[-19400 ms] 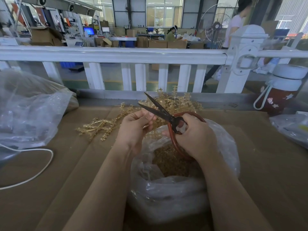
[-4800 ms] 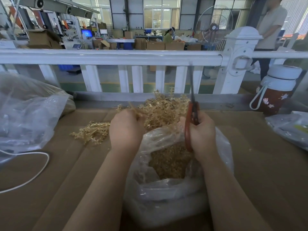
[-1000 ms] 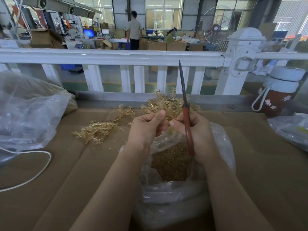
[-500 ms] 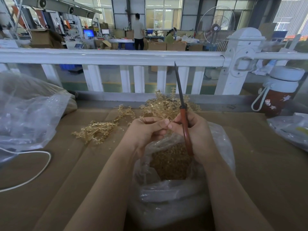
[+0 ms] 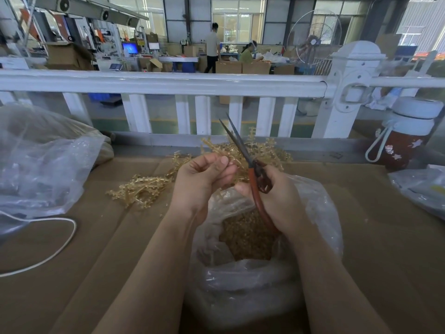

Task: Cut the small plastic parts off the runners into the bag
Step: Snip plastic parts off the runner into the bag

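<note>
A clear plastic bag [image 5: 320, 213] stands open in front of me, holding a heap of small amber cut parts [image 5: 245, 237]. Above its mouth my left hand [image 5: 202, 179] pinches a thin amber runner between thumb and fingers. My right hand [image 5: 277, 196] grips the red handles of the scissors [image 5: 243, 153], whose dark blades point up and left, slightly apart, just right of my left fingertips. A tangle of amber runners [image 5: 269, 150] lies behind my hands. A second heap of runners [image 5: 139, 189] lies to the left on the cardboard.
Brown cardboard [image 5: 72, 273] covers the bench. A big clear bag [image 5: 43, 165] and a white cable [image 5: 60, 247] lie at the left. A white-lidded bottle [image 5: 407, 138] and another plastic bag [image 5: 423, 186] sit at the right. A white railing [image 5: 168, 83] runs behind.
The scissors have tilted from almost upright to leaning left and their blades have parted a little. My left hand has risen slightly with the runner.
</note>
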The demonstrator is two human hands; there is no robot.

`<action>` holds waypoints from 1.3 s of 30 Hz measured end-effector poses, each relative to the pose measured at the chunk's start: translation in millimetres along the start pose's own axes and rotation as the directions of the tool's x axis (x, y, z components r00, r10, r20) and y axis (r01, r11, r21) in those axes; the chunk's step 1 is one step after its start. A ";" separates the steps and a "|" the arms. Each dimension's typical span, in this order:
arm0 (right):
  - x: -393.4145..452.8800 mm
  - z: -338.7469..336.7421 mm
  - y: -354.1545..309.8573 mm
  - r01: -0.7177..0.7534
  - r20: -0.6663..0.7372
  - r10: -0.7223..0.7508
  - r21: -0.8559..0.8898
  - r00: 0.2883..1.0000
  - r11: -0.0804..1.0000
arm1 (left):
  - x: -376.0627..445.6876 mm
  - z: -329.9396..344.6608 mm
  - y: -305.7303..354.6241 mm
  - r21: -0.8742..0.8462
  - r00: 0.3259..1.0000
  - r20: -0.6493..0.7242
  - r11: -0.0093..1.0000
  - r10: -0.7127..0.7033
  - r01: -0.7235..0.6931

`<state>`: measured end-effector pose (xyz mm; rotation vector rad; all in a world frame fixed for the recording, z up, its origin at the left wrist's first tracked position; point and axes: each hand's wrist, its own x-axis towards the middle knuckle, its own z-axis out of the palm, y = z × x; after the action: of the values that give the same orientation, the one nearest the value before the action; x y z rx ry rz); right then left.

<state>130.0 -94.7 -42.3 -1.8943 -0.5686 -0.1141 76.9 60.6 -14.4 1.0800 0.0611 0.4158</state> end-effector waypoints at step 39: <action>-4.9 -2.4 -2.0 0.087 -0.018 -0.099 -0.338 0.995 0.937 | 1.8 -9.9 1.4 0.068 0.985 0.004 0.983 0.171 -0.171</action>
<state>125.3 -97.9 -41.3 -2.1918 -0.6470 -0.3232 75.7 70.2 -17.7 1.1563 -0.0161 0.5727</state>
